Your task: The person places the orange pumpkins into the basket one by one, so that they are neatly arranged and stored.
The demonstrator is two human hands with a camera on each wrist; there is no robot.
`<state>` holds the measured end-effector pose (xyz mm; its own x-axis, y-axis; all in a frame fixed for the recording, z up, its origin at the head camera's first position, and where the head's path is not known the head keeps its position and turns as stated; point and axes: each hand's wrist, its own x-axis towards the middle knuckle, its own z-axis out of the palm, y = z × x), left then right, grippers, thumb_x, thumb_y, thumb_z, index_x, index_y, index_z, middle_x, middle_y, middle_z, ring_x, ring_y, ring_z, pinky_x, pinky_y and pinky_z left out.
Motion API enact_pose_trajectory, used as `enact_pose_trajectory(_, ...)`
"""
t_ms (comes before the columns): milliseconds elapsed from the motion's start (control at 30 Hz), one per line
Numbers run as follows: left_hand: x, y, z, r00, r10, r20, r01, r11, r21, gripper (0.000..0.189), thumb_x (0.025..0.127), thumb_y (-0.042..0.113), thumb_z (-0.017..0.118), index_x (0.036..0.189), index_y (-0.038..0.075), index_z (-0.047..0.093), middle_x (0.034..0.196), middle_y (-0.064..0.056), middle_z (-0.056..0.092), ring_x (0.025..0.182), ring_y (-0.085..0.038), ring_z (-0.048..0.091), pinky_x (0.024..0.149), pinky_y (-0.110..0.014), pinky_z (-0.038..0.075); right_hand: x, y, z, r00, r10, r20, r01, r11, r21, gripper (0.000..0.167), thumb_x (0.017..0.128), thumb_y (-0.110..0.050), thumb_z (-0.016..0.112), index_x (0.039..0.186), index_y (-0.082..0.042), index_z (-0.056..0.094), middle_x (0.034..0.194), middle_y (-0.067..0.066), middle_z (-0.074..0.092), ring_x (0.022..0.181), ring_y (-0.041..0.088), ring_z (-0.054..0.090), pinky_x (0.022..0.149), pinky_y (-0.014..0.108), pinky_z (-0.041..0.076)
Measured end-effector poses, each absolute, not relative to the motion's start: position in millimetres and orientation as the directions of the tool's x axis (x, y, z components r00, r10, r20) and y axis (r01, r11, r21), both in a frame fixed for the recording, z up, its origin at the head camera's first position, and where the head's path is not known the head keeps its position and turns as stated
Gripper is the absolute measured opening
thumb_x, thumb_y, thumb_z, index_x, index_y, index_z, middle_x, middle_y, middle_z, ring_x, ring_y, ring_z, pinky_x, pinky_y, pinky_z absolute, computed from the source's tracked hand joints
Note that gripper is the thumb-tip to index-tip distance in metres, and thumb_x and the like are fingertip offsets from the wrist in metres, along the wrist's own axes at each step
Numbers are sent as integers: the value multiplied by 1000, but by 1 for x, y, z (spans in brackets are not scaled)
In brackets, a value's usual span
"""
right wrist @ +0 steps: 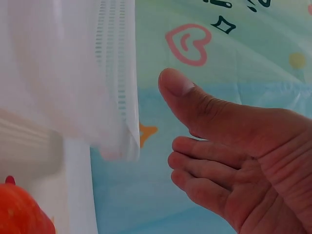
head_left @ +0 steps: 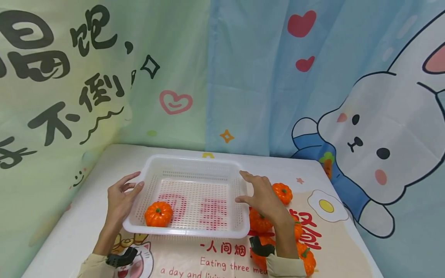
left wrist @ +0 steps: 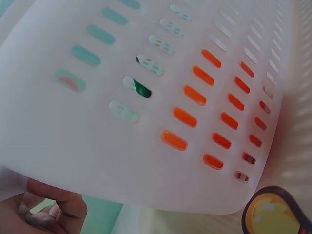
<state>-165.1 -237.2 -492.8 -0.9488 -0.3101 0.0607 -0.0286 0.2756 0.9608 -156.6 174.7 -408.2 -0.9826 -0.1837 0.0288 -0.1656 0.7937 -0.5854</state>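
Observation:
A white plastic basket (head_left: pixel 194 231) with slotted walls is in front of me, and one orange toy pumpkin (head_left: pixel 158 214) lies in its near left corner. At the basket's left rim, my left hand (head_left: pixel 119 197) grips the edge between thumb and fingers; the left wrist view shows the curled fingers (left wrist: pixel 61 204) at the rim. The pumpkin's orange shows through the wall slots there. My right hand (head_left: pixel 262 195) is beside the right rim, thumb and fingers spread. In the right wrist view a gap separates that hand (right wrist: pixel 234 151) from the basket.
Several more orange toy pumpkins (head_left: pixel 282 193) lie on the right side of the table, some partly hidden behind my right arm. A printed mat (head_left: pixel 333 239) covers part of the white table (head_left: pixel 114 162). Printed curtains (head_left: pixel 243 96) hang behind and to the left.

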Motion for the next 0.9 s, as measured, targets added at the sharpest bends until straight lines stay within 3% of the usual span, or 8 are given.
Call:
enact_pose_trajectory(400,-162,-235,-492,-947,-314,63,-31,284,958,47,106,28,73,150,12,66,120,-27,73,79,-8,80,69,-21,65,-155,205,-404,-994,-104,14,-94,821,-563,85,91,-23,90,165,-13,48,162,22,56,150,49,45,117,73,47)
enact_pose_trajectory(900,-161,-235,-492,-946,-322,47,-45,271,961,48,106,29,74,151,14,66,120,-25,73,79,-9,80,71,-21,66,-161,234,-417,-997,-75,15,-72,851,-521,83,92,-22,90,163,-7,49,159,28,57,148,53,47,118,74,45)
